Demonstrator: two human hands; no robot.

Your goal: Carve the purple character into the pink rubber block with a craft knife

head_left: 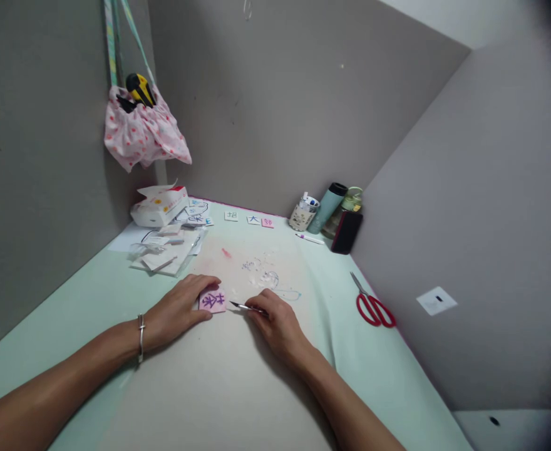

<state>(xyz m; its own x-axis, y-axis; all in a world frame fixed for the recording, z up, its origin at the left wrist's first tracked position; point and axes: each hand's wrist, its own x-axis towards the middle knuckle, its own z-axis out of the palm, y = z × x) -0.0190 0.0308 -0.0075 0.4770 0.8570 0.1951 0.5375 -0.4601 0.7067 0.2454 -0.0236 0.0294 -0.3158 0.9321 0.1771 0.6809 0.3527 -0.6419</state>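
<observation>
- In the center of the frame, slightly left, a pink square with a purple written character lies on a pale board.
- The left hand, at center left, pinches this square, thumb at the lower edge and fingers at the upper; a silver bracelet circles the wrist.
- The right hand, just right of center, grips a slim pointed tool between thumb and fingers, its dark tip aimed left, near the square but apart from it.
- Pale crumbs and blue marks are scattered on the board above the right hand.
- Left of upper center, a white box stands behind a heap of clear packets.
- Three small lettered squares lie in a row along the table's far edge.
- Right of these are a pen cup, a leaning teal bottle and a dark phone.
- Red-handled scissors lie at center right.
- A dotted pink bag hangs at the upper left.
</observation>
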